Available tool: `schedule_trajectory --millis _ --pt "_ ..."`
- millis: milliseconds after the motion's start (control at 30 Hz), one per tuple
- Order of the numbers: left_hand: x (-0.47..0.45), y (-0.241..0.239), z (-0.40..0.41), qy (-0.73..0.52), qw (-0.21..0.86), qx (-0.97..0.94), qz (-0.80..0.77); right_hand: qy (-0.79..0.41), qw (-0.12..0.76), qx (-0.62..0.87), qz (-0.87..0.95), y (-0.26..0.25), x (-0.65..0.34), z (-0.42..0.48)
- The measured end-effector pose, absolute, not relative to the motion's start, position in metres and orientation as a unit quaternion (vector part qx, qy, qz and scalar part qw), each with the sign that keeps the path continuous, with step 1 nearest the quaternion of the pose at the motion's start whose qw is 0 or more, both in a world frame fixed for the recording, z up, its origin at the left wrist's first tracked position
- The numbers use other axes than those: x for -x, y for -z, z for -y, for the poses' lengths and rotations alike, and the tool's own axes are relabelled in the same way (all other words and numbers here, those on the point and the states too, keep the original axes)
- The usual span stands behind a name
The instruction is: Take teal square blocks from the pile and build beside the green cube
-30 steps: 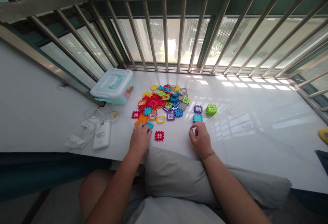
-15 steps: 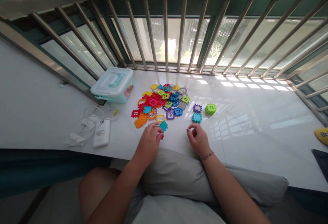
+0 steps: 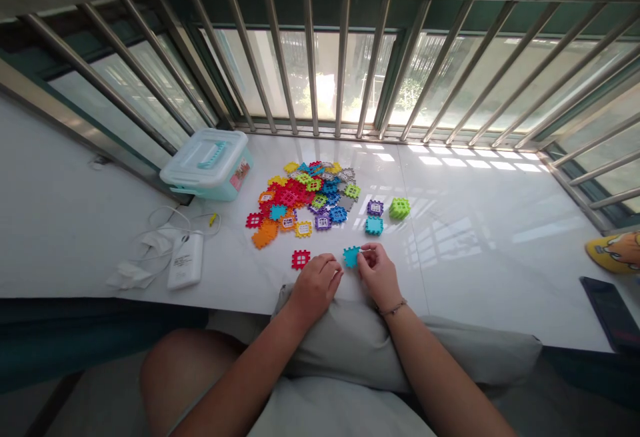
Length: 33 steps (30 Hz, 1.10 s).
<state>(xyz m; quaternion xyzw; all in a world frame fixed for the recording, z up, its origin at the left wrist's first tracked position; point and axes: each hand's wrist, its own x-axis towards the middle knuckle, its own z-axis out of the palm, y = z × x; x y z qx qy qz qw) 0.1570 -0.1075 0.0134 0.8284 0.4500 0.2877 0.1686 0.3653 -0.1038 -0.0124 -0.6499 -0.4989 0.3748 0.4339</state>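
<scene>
1. One container shows: a pale teal storage box with a translucent white lid and a moulded teal handle. The lid is on, so what is inside cannot be told. It stands at the far left of the bench, beside the pile.
2. One loose heap of toy tiles lies in the middle of the bench: red, orange, yellow, green, blue, purple and grey, too many and too overlapped to count.
3. Apart from the heap lie a few singles: one red tile near the left hand, one teal tile, one purple tile and one green cube of joined tiles.
4. The teal piece sits between both hands, near the front edge of the bench. The right hand pinches its right edge between thumb and forefinger. The left hand rests just beside it, fingers curled loosely together; whether they touch the piece cannot be told.
5. The tiles are flat plastic squares with toothed edges and window-like grids. The bench is glossy white stone with reflections.
6. One white power bank with a coiled white cable lies at the left, beside crumpled tissue.
7. A grey cushion lies under both forearms.
</scene>
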Motion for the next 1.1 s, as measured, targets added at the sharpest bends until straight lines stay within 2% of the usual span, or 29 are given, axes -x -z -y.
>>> schedule_trajectory --millis 233,567,733,900,1100 --pt "-0.161 -0.010 0.107 -0.161 0.193 -0.823 -0.509 -0.218 0.358 0.689 0.591 0.007 -0.369 0.112" --pt "-0.165 -0.014 0.096 -0.105 0.243 -0.786 -0.558 -0.160 0.282 0.618 0.717 0.009 -0.360 0.113" --pt "-0.165 -0.014 0.090 -0.114 0.269 -0.768 -0.570 -0.152 0.339 0.636 0.677 0.009 -0.363 0.112" --pt "-0.164 -0.012 0.087 -0.129 0.269 -0.767 -0.569 -0.083 0.414 0.691 0.586 0.003 -0.380 0.086" --pt "-0.164 -0.009 0.084 -0.147 0.270 -0.766 -0.564 -0.054 0.420 0.723 0.545 0.009 -0.398 0.049"
